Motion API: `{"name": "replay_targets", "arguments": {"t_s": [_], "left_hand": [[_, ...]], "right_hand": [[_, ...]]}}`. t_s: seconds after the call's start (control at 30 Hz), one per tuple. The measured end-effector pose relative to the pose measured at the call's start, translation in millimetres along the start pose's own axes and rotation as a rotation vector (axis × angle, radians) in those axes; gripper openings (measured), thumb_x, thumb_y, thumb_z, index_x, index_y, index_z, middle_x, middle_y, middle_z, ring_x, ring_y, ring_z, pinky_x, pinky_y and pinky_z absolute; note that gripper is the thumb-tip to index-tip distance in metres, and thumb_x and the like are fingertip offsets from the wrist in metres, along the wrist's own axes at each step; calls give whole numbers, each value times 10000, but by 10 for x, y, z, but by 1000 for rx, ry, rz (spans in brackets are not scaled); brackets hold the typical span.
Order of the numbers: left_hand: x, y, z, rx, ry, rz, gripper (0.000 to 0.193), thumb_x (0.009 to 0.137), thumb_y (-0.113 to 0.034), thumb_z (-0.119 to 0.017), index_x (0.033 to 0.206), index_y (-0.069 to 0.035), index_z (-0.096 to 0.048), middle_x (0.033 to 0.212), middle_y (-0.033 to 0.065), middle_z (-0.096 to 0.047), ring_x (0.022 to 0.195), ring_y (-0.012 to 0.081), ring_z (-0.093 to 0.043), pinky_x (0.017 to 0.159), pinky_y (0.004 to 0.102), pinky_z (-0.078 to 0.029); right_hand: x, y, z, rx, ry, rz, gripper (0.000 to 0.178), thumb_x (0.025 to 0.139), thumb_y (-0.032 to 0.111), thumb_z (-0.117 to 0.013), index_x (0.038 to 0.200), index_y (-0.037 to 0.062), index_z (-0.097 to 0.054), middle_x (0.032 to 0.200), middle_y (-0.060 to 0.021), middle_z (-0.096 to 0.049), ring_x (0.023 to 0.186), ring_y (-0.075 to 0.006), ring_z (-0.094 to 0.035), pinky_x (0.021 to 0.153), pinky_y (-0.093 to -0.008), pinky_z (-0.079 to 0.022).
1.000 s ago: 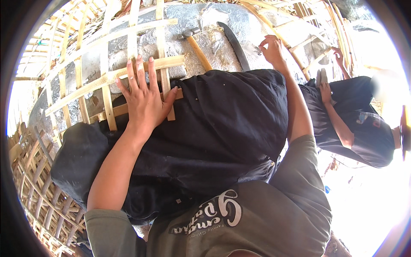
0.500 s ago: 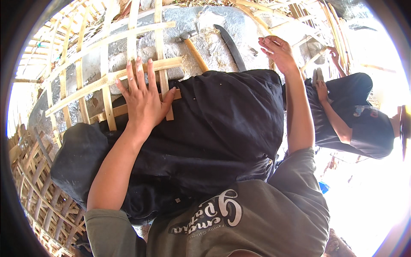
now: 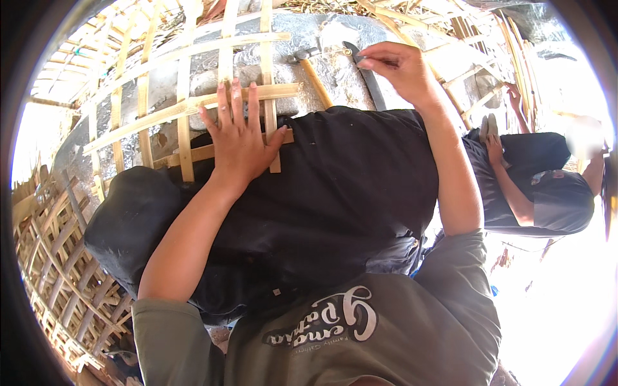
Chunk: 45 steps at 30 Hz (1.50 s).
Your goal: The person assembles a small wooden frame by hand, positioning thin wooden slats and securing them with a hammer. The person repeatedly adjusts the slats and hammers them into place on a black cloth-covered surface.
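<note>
My left hand [image 3: 244, 145] presses flat on a lattice of pale bamboo strips [image 3: 183, 112], its fingers spread over a cross strip and the thumb on a lower one. The lattice lies partly on my dark-trousered legs. To the right, my right hand [image 3: 405, 71] is raised with fingers bent and their tips drawn together. Whatever may be between them is too small to make out. Just beyond those fingertips is a dark curved blade [image 3: 370, 83], its lower end hidden behind my leg. Left of the blade lies a hammer [image 3: 315, 80] with a wooden handle.
A grey, worn sheet [image 3: 335, 29] lies under the tools. Several woven bamboo lattices [image 3: 58, 270] stand at the lower left. On the right, another person [image 3: 534, 174] in dark clothes sits with a hand by their feet. Loose bamboo strips [image 3: 470, 71] lie beyond.
My right hand has moved toward the blade, and its fingers have come together. My left hand stays spread on the lattice. The view has shifted a little.
</note>
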<state>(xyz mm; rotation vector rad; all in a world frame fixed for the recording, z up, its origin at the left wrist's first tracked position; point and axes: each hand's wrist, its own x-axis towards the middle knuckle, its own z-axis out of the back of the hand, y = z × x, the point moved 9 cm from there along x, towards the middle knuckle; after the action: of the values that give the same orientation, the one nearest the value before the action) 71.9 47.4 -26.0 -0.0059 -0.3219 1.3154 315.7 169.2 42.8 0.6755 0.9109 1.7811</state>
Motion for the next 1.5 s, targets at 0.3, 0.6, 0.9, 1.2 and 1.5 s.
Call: {"name": "replay_targets", "arguments": {"t_s": [0.3,0.6,0.9,1.2,1.5], "left_hand": [[-6,24,51,-17,20,30,899,895,-549,-601,1527,-12,-254,1570,265,-228,1480,442,-150,1084,753,-129],[-24,46,-1,22,27,51,879,916,-586,-531,1540,-28,-259,1585,255,-230,1492,431,-147,1097,737,-132],[-58,67,3,54,25,67,872,923,-617,-482,1551,-53,-260,1595,224,-243,1499,406,-155,1107,719,-137],[-56,58,22,68,20,68,873,920,-619,-484,1551,-57,-262,1583,227,-270,1493,406,-172,1105,720,-139],[-58,67,3,30,45,70,883,923,-615,-492,1559,-59,-232,1601,225,-222,1505,410,-115,1104,733,-108]], "right_hand": [[172,1020,-987,-393,193,257,99,815,70,-707,907,35,-700,884,-111,-727,861,-241,-720,796,-335,-561],[303,449,-1461,-227,6,154,59,790,87,-678,838,75,-710,840,-108,-734,789,-266,-725,742,-367,-571],[220,398,-1515,-284,-73,192,48,801,76,-703,846,58,-707,834,-109,-737,777,-246,-725,755,-352,-563],[163,375,-1541,-311,-198,275,35,794,101,-734,813,95,-706,812,-83,-729,751,-277,-706,732,-380,-560],[111,430,-1536,-286,-212,273,48,805,118,-729,818,103,-685,797,-77,-722,755,-300,-692,715,-407,-547]]}}
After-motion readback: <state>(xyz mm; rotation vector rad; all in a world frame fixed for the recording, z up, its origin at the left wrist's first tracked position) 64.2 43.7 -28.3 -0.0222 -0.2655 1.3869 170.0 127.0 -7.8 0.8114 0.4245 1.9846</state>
